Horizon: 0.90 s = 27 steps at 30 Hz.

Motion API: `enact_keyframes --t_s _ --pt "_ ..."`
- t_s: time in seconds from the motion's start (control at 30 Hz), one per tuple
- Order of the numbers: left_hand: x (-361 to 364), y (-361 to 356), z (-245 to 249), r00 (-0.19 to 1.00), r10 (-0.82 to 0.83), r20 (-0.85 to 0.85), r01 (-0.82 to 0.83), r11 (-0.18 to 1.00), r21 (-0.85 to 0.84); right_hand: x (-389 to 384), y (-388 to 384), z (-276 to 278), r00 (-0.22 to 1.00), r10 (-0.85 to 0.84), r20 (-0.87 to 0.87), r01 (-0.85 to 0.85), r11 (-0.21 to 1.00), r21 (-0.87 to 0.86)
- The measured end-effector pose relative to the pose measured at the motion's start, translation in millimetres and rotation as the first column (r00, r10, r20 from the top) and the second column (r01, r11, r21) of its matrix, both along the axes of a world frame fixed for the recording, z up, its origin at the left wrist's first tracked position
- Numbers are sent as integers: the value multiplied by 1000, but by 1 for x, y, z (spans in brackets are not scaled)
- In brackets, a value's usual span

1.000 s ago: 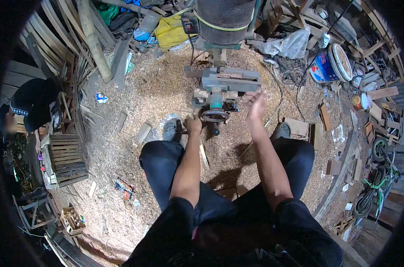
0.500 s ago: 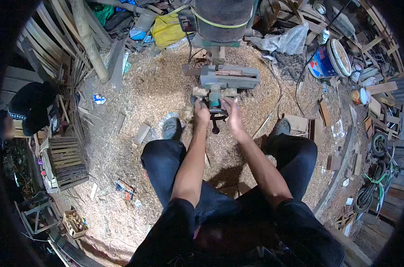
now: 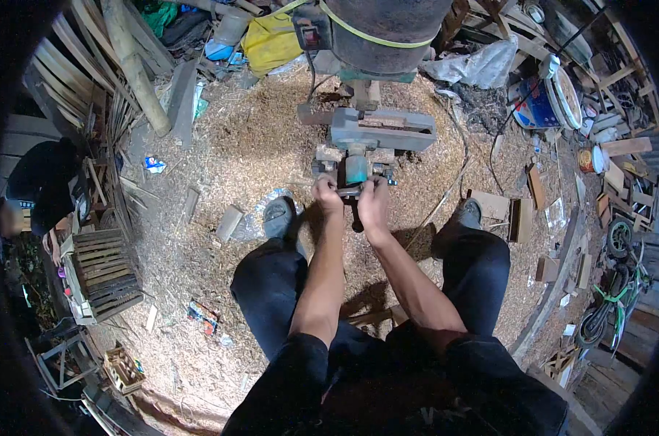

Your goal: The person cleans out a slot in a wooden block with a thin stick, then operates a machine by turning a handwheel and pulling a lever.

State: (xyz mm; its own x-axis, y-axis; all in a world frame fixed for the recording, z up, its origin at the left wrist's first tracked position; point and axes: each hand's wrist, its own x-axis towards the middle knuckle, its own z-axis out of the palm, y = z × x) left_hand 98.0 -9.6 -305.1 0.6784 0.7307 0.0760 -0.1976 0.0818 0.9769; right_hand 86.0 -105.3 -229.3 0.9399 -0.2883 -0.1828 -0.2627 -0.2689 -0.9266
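Note:
A grey and green machine vise or slide [image 3: 382, 131] stands before me at the foot of a dark cylindrical machine body [image 3: 384, 29]. On its near side is a handwheel [image 3: 351, 192] with a dark knob below it. My left hand [image 3: 327, 195] is closed on the left side of the wheel's rim. My right hand [image 3: 373, 207] is closed on the rim's right side. The green part of the slide [image 3: 356, 168] shows between my hands.
Wood shavings cover the floor. My boots [image 3: 278, 216] are at both sides of the machine. A co-worker [image 3: 42, 178] sits at the far left by a slatted crate [image 3: 106, 272]. A cable [image 3: 466, 156], wood offcuts [image 3: 520, 220] and a paint bucket [image 3: 544, 102] lie to the right.
My hands have gone from loosely spread beside the handwheel to closed on its rim. The view has shifted slightly, and the machine appears a little larger.

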Motion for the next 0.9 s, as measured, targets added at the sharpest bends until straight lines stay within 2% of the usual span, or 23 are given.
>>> enact_keyframes --t_s 0.07,0.1,0.17,0.2,0.23,0.27,0.3,0.33,0.37,0.4,0.47,0.5,0.53,0.6,0.63,0.73,0.77,0.8,0.87,0.9 --pt "-4 2 2 998 -61 -26 60 997 -52 0 -2 0 999 -15 30 14 999 38" --pt "-12 1 6 994 -72 -86 70 997 -24 0 -8 -9 998 25 -58 -17 989 146" --pt "-8 2 20 981 -89 -171 97 995 38 4 -20 -25 992 29 -119 -6 981 192" --pt "-7 -1 29 970 -124 -210 153 980 129 6 -25 -34 988 35 -148 -2 976 217" --pt "-5 -3 42 956 -152 -251 209 953 220 10 -27 -39 960 99 -262 14 917 399" --pt "-5 -6 53 937 -175 -302 269 913 306 10 -25 -47 962 38 -271 85 900 428" --pt "-4 -14 71 947 -237 -217 300 895 329 9 -21 -49 958 -22 -286 156 876 456" --pt "-3 -20 73 929 -183 -323 298 886 355 9 -16 -55 948 -81 -307 228 848 479" --pt "-3 -16 63 932 -137 -335 274 873 403 11 -15 -101 960 -125 -252 240 830 504" --pt "2 -13 63 937 -94 -336 247 858 450 17 -15 -101 965 -117 -232 213 870 445" --pt "5 -15 62 918 -93 -386 268 863 428 12 -18 -104 971 -110 -214 175 933 313" --pt "2 -15 65 905 -88 -416 276 867 416 14 -19 -123 968 -120 -221 169 961 219" --pt "3 -12 62 889 -101 -446 294 873 389 17 -16 -119 960 -145 -239 199 955 221" --pt "3 -7 58 853 -134 -505 335 882 332 16 -24 -93 957 -32 -288 96 973 209" --pt "0 -12 59 906 -139 -399 269 918 292 13 -25 -66 947 -53 -316 133 962 238" --pt "-1 -9 54 912 -208 -354 259 960 103 11 -27 -70 957 -84 -279 180 924 337" --pt "0 -12 51 950 -171 -261 203 974 102 10 -25 -74 965 -110 -238 220 834 506" --pt "0 -14 46 948 -156 -277 198 971 131 9 -24 -81 968 -141 -209 246 712 658" --pt "2 -14 36 945 -126 -302 190 963 193 4 -31 -91 961 -82 -263 273 412 869" --pt "4 -14 31 946 -120 -301 184 964 194 3 -28 -81 963 -33 -266 247 494 834"
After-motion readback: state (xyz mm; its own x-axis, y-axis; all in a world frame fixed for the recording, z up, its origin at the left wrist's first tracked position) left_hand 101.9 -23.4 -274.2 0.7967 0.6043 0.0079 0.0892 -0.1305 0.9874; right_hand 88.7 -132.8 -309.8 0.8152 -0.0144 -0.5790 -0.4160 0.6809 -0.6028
